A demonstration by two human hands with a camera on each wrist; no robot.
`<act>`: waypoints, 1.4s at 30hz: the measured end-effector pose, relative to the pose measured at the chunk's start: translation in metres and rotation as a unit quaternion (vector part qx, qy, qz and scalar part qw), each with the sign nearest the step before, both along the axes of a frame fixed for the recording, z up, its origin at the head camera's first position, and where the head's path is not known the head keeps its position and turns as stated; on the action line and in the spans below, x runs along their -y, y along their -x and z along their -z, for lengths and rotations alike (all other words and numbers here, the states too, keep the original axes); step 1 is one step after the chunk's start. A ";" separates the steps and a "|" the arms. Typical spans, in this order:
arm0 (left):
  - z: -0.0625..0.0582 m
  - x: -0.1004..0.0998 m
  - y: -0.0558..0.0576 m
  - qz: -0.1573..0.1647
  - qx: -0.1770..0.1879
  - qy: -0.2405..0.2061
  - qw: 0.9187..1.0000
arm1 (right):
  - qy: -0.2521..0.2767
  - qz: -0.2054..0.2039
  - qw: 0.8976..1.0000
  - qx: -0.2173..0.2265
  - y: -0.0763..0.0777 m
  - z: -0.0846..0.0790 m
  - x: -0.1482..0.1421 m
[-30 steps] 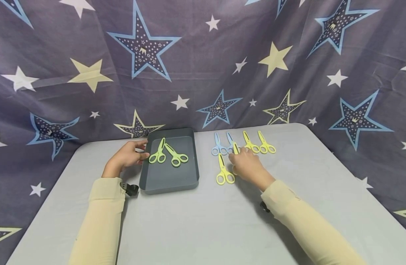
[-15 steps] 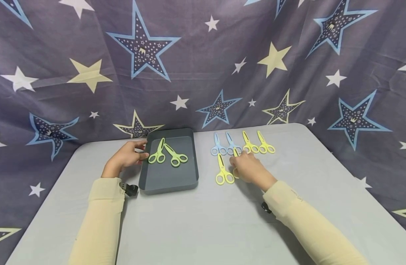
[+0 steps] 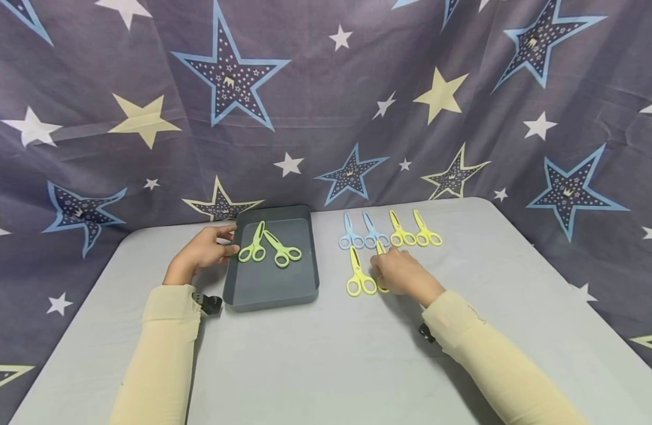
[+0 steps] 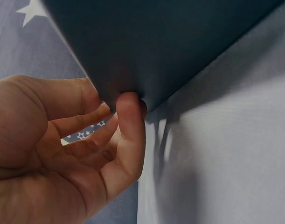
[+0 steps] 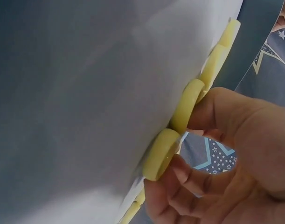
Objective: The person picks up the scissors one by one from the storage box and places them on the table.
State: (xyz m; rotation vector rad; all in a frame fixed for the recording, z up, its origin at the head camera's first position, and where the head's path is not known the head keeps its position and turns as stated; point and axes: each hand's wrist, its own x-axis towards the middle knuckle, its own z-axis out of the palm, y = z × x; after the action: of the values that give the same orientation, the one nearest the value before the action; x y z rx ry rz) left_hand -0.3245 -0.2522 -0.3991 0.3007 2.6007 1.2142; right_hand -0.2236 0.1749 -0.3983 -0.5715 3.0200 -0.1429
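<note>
While the head view looks down, the left hand touches the grey tray at its left rim, and the right hand covers yellow scissors mid-tabletop – left wrist: thumb pressed to the tray, fingers relaxed – right wrist: fingers pinching the scissors

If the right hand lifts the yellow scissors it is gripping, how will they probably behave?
The yellow scissors look like thick moulded plastic, so probably stiff and light. They lie flat on the table, so rolling seems unlikely. The right hand grips the handle rings; the blades might swing open.
</note>
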 end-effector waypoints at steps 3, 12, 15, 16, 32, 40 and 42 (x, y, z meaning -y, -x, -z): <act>0.000 0.001 0.001 0.001 0.000 0.002 1.000 | 0.000 0.000 1.000 0.013 0.000 -0.001 0.000; 0.000 0.002 0.000 0.001 0.000 -0.005 1.000 | 0.010 0.010 0.999 0.051 0.002 -0.004 -0.002; -0.001 0.002 0.000 -0.003 0.002 -0.006 1.000 | 0.011 0.013 0.998 0.059 0.003 -0.005 -0.002; -0.001 0.002 0.000 -0.002 0.002 -0.005 1.000 | 0.011 0.013 0.998 0.061 0.003 -0.006 -0.002; 0.000 0.001 0.001 -0.002 0.002 -0.008 1.000 | 0.022 0.016 0.999 0.040 0.009 -0.024 0.012; 0.002 0.002 0.002 -0.002 0.000 -0.010 1.000 | 0.028 -0.011 0.999 -0.027 0.014 -0.037 0.041; 0.002 0.002 0.002 0.000 0.001 -0.012 1.000 | 0.030 -0.013 0.999 -0.035 0.016 -0.039 0.048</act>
State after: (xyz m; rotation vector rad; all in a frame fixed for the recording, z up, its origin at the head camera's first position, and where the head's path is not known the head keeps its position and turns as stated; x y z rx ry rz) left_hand -0.3261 -0.2543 -0.4014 0.3022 2.5866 1.2449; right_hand -0.2401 0.1269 -0.3594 -0.6327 3.0837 -0.2189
